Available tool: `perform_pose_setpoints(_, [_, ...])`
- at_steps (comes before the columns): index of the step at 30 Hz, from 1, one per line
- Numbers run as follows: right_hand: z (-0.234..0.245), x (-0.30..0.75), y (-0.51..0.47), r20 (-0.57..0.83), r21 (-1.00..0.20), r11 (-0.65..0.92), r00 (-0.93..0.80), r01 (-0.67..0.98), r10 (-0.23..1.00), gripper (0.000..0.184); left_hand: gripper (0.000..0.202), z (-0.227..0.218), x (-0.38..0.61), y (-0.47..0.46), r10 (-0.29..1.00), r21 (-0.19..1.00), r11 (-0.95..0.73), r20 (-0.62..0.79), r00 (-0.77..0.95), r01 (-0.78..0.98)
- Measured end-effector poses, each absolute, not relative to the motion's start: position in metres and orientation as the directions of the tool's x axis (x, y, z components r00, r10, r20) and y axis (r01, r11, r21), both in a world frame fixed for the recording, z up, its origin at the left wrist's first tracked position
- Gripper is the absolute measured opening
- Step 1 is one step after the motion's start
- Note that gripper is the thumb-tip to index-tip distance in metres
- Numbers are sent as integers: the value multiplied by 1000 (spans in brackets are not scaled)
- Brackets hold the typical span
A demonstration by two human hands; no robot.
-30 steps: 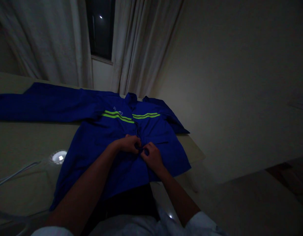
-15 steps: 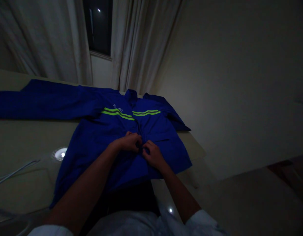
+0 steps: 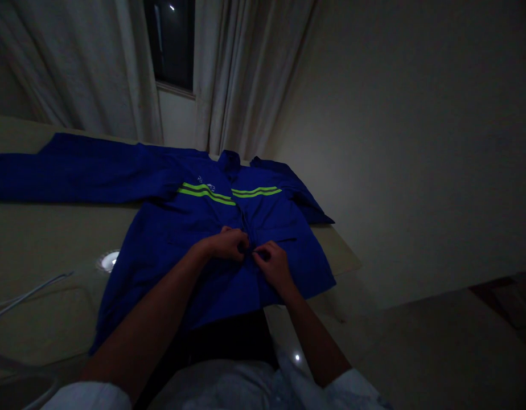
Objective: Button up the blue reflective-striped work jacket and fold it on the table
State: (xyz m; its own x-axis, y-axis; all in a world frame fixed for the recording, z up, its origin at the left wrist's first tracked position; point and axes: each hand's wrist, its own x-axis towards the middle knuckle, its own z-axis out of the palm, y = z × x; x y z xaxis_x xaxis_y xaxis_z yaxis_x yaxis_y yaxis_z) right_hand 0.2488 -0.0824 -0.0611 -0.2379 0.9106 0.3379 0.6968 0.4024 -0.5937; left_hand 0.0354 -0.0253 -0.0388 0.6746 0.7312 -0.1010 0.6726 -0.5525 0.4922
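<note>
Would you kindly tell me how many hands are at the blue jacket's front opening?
2: the left hand is at the left of the opening of the jacket, and the right hand is close beside it, at the right.

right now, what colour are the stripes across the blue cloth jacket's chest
The chest stripes are bright yellow-green, a darker band between; shown in the head view.
</note>
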Motion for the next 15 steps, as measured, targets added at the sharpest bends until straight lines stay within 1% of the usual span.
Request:
perform_pose_setpoints(2, [-62,251,-81,323,-624,389,-230,678,918,2,19,-38,34,-25,725,501,-553,-104,681,666])
perform_pose_setpoints(5, [-66,254,-77,279,-656,393,-277,644,920,3,16,-37,32,-24,710,510,-564,-102,697,649])
perform_pose_setpoints(10, [-69,255,-73,251,-657,416,-338,629,907,5,11,-40,30,-22,685,504,-588,-105,721,633])
perform_pose_setpoints(15, [-65,255,-76,227,-674,414,-361,612,904,5,13,-44,30,-19,694,538,-576,-75,716,615])
